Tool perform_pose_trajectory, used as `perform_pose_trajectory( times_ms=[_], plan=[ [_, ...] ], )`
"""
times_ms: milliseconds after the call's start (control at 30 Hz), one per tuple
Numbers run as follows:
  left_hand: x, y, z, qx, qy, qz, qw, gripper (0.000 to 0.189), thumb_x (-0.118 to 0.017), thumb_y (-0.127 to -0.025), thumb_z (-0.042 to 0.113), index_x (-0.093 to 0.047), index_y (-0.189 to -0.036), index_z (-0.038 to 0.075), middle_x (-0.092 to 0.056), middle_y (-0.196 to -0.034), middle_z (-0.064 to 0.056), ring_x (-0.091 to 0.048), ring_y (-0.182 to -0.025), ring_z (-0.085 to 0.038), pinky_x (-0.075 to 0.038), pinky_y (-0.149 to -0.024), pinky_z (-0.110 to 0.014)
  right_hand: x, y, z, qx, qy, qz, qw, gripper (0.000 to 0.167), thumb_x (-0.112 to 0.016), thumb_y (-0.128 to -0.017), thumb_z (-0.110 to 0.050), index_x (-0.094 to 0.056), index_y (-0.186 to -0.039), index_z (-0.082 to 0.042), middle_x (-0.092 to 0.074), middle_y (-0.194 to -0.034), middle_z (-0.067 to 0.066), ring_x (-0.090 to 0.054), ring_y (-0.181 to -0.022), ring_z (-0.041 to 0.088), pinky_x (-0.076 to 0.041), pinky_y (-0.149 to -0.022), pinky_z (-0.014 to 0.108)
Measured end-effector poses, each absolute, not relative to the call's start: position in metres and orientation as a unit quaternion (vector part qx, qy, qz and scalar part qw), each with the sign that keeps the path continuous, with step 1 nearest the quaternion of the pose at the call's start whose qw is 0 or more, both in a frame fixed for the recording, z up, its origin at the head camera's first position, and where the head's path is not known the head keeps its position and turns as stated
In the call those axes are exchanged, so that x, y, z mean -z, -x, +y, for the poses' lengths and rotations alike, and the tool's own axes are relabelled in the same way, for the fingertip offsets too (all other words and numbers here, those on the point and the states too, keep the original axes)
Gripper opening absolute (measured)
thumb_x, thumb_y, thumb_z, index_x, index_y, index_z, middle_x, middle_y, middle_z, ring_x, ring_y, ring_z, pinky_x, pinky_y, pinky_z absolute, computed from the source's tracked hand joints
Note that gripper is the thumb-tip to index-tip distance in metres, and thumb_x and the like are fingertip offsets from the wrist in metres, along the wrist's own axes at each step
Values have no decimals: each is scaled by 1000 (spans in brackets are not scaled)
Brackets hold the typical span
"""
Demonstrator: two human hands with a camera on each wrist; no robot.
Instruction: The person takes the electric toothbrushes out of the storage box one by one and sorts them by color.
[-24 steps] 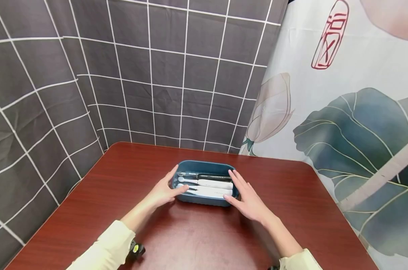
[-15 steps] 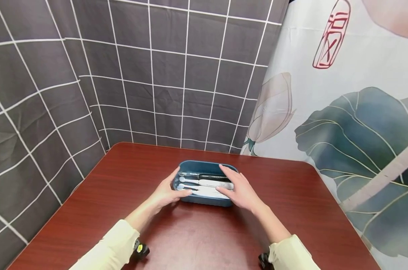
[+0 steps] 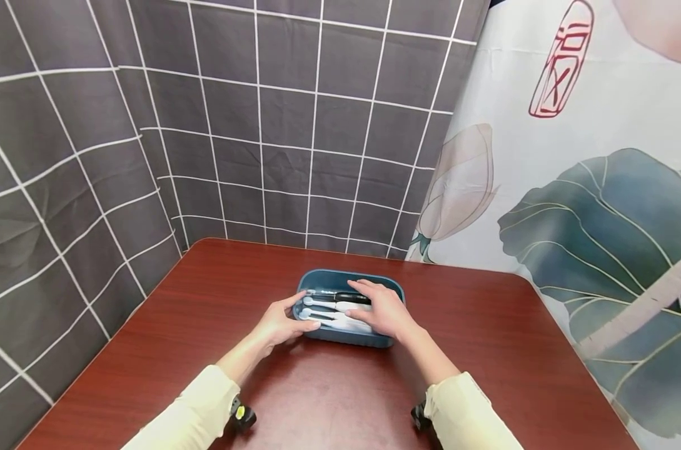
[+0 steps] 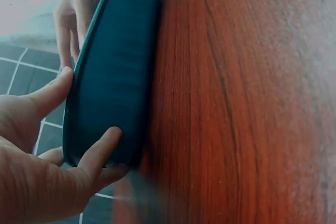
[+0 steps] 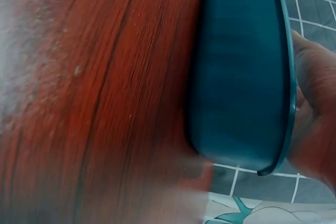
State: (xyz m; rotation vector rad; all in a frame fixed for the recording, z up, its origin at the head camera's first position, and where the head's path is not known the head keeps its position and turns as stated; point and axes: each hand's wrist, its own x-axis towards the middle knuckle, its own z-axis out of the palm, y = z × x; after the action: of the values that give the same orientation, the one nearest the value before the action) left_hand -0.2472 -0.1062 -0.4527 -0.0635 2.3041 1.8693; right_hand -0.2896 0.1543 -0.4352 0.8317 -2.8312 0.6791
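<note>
A dark blue plastic storage box [image 3: 348,338] sits on the table, with electric toothbrushes lying side by side in it. One has a black handle [image 3: 351,298]; the white toothbrushes [image 3: 344,322] lie nearer the front. My left hand [image 3: 278,324] holds the box's left end, thumb over the front rim and fingers against the end wall, as the left wrist view also shows. Over the box's right half is my right hand [image 3: 384,309], its fingers extended above the handles and hiding their right ends. In the right wrist view it is partly hidden behind the box wall [image 5: 241,82].
The reddish-brown wooden table [image 3: 317,400] reaches back to a grey curtain [image 3: 284,169] with white grid lines. A white curtain [image 3: 503,106] with lotus prints hangs on the right. Dark wrist-worn devices show below both sleeves.
My right hand has moved left from the box's right end to above the toothbrush handles. My left hand stays at the left end. The head view has shifted slightly.
</note>
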Motion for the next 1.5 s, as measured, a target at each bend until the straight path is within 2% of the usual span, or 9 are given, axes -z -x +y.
perform_pose_trajectory(
  times_ms=[267,567,733,833,1033,1167,1300,1500],
  plan=[
    [455,247,-108,-641,19,763,84,89,-91,-74,16,-48,-151,15,-58,-135,-22,-65,-83,-18,-58,-71,-35,434,294,147,-193,-268,-943,34,69,-76,-88,-46,-53,-148,-22,-52,-146,7,-47,-133,31,-38,-107,54],
    [456,244,-111,-650,20,756,79,86,-91,-74,15,-50,-150,16,-57,-137,-22,-64,-96,-21,-59,-73,-37,434,296,135,-158,-289,-944,37,62,-78,-87,-43,-60,-142,-21,-57,-136,7,-51,-124,28,-44,-100,51],
    [455,243,-111,-645,21,760,80,87,-91,-75,16,-49,-150,15,-58,-136,-23,-64,-101,-23,-59,-77,-40,434,299,132,-146,-275,-950,14,65,-75,-88,-48,-57,-144,-23,-54,-139,8,-51,-125,29,-46,-97,51],
    [454,243,-111,-637,19,767,75,87,-92,-74,18,-50,-150,15,-59,-136,-23,-63,-103,-24,-59,-76,-37,433,303,132,-144,-263,-954,0,64,-72,-90,-50,-56,-146,-23,-53,-142,10,-51,-126,31,-46,-99,52],
    [453,245,-110,-631,13,772,72,87,-92,-74,19,-50,-150,15,-61,-133,-23,-64,-99,-23,-59,-74,-36,428,310,129,-157,-241,-957,-21,51,-63,-98,-43,-57,-145,-23,-54,-141,13,-52,-127,32,-44,-102,52],
    [452,245,-111,-632,14,772,71,87,-92,-73,17,-50,-149,13,-61,-131,-23,-64,-96,-22,-59,-74,-37,425,316,125,-131,-238,-961,-47,48,-63,-99,-38,-57,-144,-24,-54,-141,15,-53,-128,32,-45,-102,51],
    [453,246,-110,-632,9,772,67,86,-92,-73,14,-51,-149,13,-62,-129,-23,-63,-95,-21,-58,-71,-34,421,323,121,-91,-233,-966,-70,47,-64,-99,-36,-57,-145,-28,-50,-148,14,-45,-137,31,-43,-104,52],
    [454,248,-112,-635,7,769,69,88,-92,-72,14,-50,-149,12,-63,-129,-22,-63,-91,-19,-55,-65,-30,420,330,115,-60,-243,-966,-69,47,-66,-98,-35,-58,-143,-29,-47,-150,16,-42,-140,33,-42,-105,52]
  ],
)
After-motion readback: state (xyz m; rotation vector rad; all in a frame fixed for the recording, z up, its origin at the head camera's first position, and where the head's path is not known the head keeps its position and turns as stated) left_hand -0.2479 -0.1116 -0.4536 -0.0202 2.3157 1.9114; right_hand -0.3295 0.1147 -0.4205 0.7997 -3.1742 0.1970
